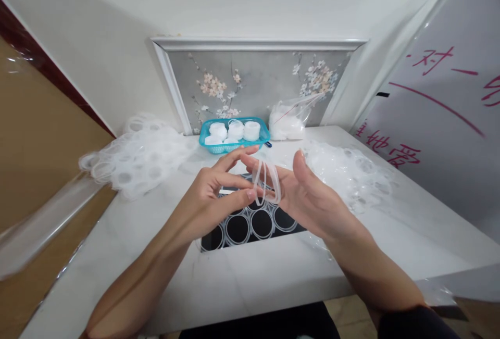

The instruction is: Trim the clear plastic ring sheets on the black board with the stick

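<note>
My left hand (219, 188) and my right hand (308, 193) meet above the middle of a white table (273, 271). Between their fingertips stand a few thin clear plastic rings (267, 180), upright. The left thumb and fingers pinch the rings from the left. The right hand cups them from the right, palm turned inward, thumb up. Directly below the hands lies a black mat (250, 224) with several clear rings laid flat in rows.
A teal basket (233, 135) with white round stacks sits at the back, beside a clear bag (287, 120) of white pieces. Heaps of clear rings lie at left (133, 157) and right (347, 172). A flowered panel leans on the wall; a board with red writing stands right.
</note>
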`<state>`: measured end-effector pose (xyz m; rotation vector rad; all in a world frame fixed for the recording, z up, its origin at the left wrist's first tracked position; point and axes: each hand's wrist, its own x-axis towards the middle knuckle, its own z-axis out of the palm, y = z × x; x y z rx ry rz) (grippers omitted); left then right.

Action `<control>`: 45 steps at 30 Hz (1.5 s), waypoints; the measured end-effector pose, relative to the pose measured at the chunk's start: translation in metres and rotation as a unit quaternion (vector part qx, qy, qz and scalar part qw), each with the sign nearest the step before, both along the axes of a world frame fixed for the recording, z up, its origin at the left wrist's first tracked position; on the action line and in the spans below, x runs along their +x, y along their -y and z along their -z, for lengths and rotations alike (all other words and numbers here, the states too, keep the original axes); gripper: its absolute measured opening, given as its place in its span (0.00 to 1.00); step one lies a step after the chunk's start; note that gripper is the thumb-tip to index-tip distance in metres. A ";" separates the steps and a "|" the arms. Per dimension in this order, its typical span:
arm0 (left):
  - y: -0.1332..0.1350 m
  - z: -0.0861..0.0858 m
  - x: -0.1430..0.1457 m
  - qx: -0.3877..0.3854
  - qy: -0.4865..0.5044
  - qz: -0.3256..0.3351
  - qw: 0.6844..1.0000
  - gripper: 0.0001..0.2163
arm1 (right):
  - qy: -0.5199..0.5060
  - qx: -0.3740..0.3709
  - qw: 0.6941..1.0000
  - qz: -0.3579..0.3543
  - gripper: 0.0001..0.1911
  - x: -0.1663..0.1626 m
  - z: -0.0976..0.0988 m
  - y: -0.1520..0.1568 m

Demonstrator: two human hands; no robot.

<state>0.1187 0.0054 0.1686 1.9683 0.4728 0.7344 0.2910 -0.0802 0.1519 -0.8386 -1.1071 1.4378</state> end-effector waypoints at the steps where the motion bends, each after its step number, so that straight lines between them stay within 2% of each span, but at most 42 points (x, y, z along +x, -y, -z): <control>1: 0.000 0.000 0.000 0.002 0.001 0.000 1.000 0.05 | -0.002 0.001 1.000 -0.001 0.38 0.000 -0.001 0.000; 5: -0.001 -0.001 -0.002 0.022 -0.016 -0.002 1.000 0.05 | 0.006 -0.003 1.000 0.002 0.39 -0.001 -0.003 0.001; 7: 0.000 -0.001 0.000 0.046 -0.043 -0.023 0.998 0.06 | 0.031 0.004 0.999 0.010 0.39 -0.002 -0.001 0.000; 12: 0.004 0.006 0.009 0.075 -0.097 -0.079 0.989 0.13 | 0.130 0.032 0.990 0.048 0.31 -0.002 0.009 -0.004; 17: -0.007 0.011 0.012 0.080 -0.107 -0.084 0.988 0.13 | 0.076 0.052 0.993 0.069 0.22 0.010 0.015 -0.018; 21: -0.016 0.013 0.009 0.118 -0.130 -0.056 0.983 0.09 | 0.044 0.065 0.981 0.176 0.16 0.018 0.020 -0.036; 24: -0.021 0.019 0.012 0.199 -0.140 -0.058 0.968 0.07 | 0.063 0.060 0.959 0.270 0.09 0.019 0.028 -0.050; 26: -0.024 0.026 0.016 0.267 -0.142 -0.085 0.949 0.08 | 0.068 0.031 0.953 0.295 0.07 0.020 0.034 -0.059; 29: -0.033 0.035 0.021 0.338 -0.159 -0.125 0.919 0.09 | -0.019 -0.039 0.962 0.271 0.11 0.022 0.045 -0.072; 31: -0.040 0.040 0.023 0.343 -0.190 -0.121 0.912 0.09 | -0.113 -0.091 0.959 0.242 0.12 0.021 0.056 -0.079; 35: -0.053 0.047 0.023 0.288 -0.265 -0.088 0.916 0.10 | -0.236 -0.162 0.933 0.218 0.12 0.013 0.081 -0.095; 38: -0.062 0.049 0.017 0.221 -0.337 -0.058 0.913 0.23 | -0.240 -0.131 0.933 0.234 0.11 0.011 0.090 -0.123; 40: -0.066 0.047 0.011 0.189 -0.389 -0.037 0.901 0.33 | -0.207 -0.063 0.938 0.270 0.15 0.015 0.087 -0.153; 42: -0.068 0.041 0.003 0.180 -0.426 -0.025 0.886 0.36 | -0.104 0.014 0.946 0.306 0.18 0.023 0.080 -0.192; 43: -0.068 0.037 -0.002 0.182 -0.432 -0.020 0.883 0.35 | 0.002 0.043 0.951 0.306 0.19 0.027 0.076 -0.212; 44: -0.068 0.031 -0.006 0.184 -0.430 -0.014 0.884 0.33 | 0.143 0.055 0.951 0.270 0.19 0.032 0.073 -0.232; 45: -0.067 0.025 -0.011 0.187 -0.420 -0.011 0.888 0.31 | 0.276 0.057 0.935 0.215 0.17 0.037 0.070 -0.250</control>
